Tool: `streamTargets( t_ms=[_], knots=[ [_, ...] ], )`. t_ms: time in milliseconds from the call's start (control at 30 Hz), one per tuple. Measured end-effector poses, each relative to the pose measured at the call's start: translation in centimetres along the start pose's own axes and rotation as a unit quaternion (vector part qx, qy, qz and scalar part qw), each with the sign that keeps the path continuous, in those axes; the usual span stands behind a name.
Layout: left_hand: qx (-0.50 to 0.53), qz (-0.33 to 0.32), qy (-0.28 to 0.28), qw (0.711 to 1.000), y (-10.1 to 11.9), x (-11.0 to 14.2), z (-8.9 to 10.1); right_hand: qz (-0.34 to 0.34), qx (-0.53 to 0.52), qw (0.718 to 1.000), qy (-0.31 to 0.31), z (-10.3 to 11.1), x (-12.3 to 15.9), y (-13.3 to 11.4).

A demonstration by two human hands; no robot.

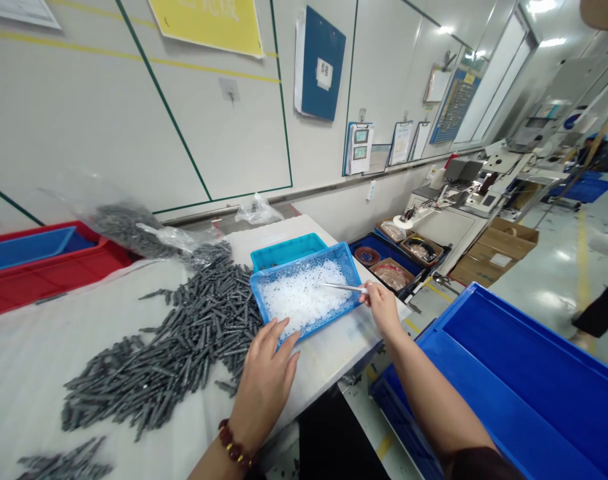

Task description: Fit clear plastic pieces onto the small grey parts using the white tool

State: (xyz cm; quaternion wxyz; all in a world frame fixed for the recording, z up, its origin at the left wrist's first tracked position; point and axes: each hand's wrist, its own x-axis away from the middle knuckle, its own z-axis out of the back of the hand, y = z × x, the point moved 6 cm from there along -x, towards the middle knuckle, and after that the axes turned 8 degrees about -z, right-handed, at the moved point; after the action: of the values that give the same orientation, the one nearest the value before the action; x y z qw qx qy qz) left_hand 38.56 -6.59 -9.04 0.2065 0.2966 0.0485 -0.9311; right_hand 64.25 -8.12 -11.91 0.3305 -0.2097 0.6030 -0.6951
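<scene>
A blue plastic basket (355, 264) full of small white pieces (304, 293) sits on the table in front of me. My right hand (381, 307) is closed around a pair of slim metal tweezers (341, 287), whose tips point left over the white pieces. At the basket's near left corner is my left hand (269, 367), fingers spread; whether they touch the rim I cannot tell. A beaded bracelet (233, 445) circles the left wrist. Left of the basket lies a large heap of dark grey ribbed plugs (184, 353).
A turquoise tray (264, 259) stands just behind the basket. Plastic bags of grey plugs (129, 227) and a red bin (29, 283) are at the back left. Large blue bins (524, 373) stand to my right, below boxes of parts (391, 273). Another person's leg (601, 310) shows far right.
</scene>
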Motion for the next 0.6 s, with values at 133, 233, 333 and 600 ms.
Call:
streamTargets(
  t_ms=[133,233,333,600],
  knots=[
    [0.001,0.000,0.002,1.000,0.1,-0.2,0.0,-0.007,-0.019,1.000,0.023,1.8,0.0,0.0],
    [0.005,-0.003,0.008,1.000,0.2,-0.3,-0.1,0.008,-0.001,1.000,0.029,2.6,0.3,-0.4],
    [0.005,-0.005,0.008,1.000,0.3,-0.1,-0.2,0.023,0.025,0.999,0.028,2.7,0.7,-0.9],
    [-0.010,-0.002,0.025,1.000,-0.5,-0.9,0.0,0.027,-0.005,1.000,-0.002,2.2,1.3,-1.7]
  ],
)
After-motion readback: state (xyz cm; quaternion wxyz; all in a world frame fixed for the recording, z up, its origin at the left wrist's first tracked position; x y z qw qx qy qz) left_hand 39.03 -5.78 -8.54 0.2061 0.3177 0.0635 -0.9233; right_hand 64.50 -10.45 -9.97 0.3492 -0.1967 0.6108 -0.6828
